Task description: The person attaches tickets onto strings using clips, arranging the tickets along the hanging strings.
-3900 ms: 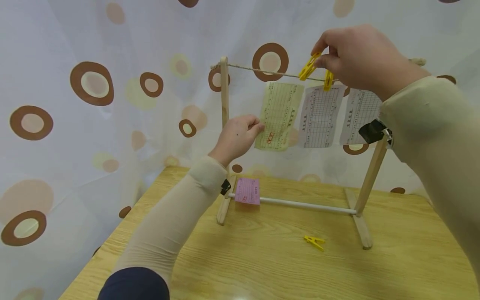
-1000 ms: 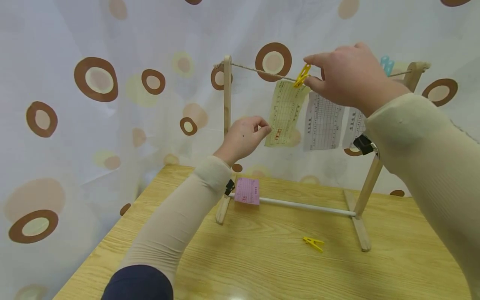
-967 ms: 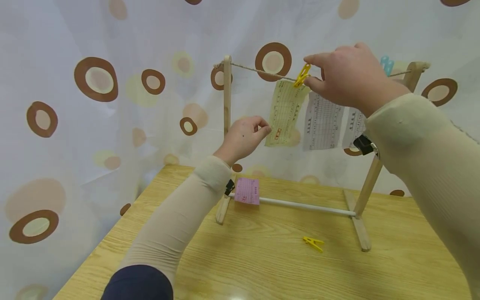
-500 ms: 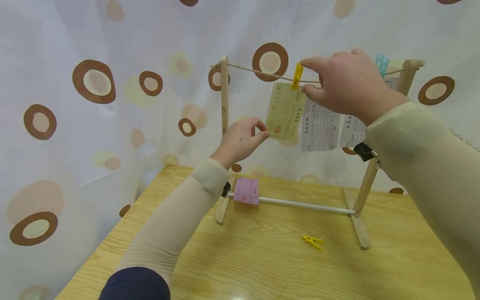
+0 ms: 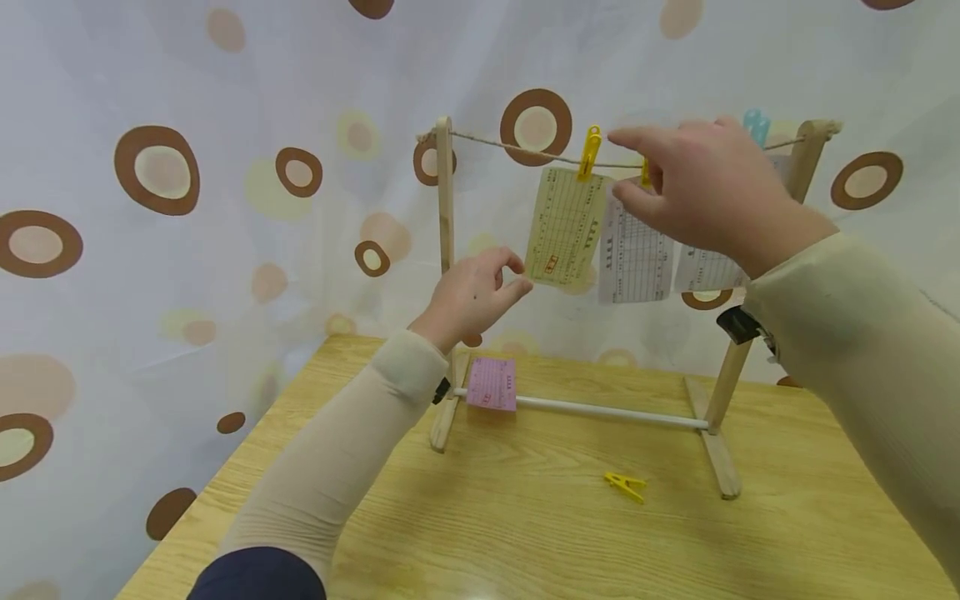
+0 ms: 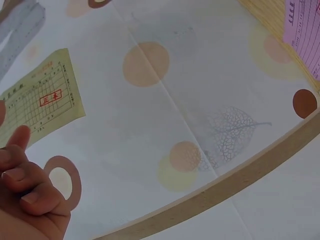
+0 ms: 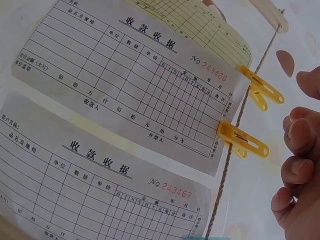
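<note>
Thin ruled yellow slip (image 5: 564, 227), plastic peg (image 5: 588, 153)

bright even indoor light, soft faint shadows, right hand (image 5: 705, 196) slightly motion-blurred (head view), edges bowed

Backdrop: white translucent curtain (image 5: 247, 92) printed with brown rings, tan discs and pale yellow spots, hanging in soft folds across the whole rear. Furniture: one light wood-grain table (image 5: 525, 542), its far edge touching the curtain. Lighting: even, diffuse, with a small glare at the table's near edge.
</note>
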Demonstrator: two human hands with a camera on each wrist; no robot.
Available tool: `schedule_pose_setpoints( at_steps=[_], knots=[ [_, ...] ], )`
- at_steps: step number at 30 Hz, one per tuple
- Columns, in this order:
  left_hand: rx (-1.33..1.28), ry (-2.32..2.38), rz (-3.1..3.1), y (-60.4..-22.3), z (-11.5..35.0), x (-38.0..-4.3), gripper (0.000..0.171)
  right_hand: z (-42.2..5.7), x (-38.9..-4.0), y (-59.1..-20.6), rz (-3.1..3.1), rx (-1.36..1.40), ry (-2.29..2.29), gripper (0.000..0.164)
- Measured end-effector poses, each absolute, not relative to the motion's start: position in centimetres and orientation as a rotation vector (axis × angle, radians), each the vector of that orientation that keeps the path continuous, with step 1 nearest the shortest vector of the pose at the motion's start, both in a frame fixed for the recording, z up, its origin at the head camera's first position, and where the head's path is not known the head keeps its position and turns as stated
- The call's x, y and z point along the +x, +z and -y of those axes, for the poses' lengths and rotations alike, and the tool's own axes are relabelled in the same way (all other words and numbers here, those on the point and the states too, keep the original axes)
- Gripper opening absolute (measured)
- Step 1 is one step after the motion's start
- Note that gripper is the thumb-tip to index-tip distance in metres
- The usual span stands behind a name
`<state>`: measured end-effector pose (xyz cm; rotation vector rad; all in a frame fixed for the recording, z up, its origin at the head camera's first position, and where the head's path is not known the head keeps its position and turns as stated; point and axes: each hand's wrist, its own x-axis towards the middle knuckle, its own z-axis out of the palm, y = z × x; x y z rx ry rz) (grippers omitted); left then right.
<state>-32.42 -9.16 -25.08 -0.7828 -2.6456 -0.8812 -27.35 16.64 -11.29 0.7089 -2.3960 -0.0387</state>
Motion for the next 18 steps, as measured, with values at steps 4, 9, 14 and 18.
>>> schedule_pose_setpoints(
  at_steps=[4,9,14,18],
  knots=[
    [-0.806,-0.875,2.639,-25.4,9.4,-32.2,0.039,-17.4,-26.9,-11.7,2.392,0.709,-0.033,0.052],
    [-0.829,-0.805,2.614,-25.9,9.5,-32.1,0.039,-18.3,-26.5,-12.6,2.397,0.706,-0.013,0.050],
    [-0.839,-0.734,2.619,-26.4,9.7,-31.9,0.036,-19.0,-26.1,-13.8,2.403,0.709,0.004,0.051],
    [-0.830,-0.695,2.665,-26.9,9.9,-31.6,0.037,-19.4,-25.8,-14.8,2.376,0.751,0.032,0.051]
  ],
)
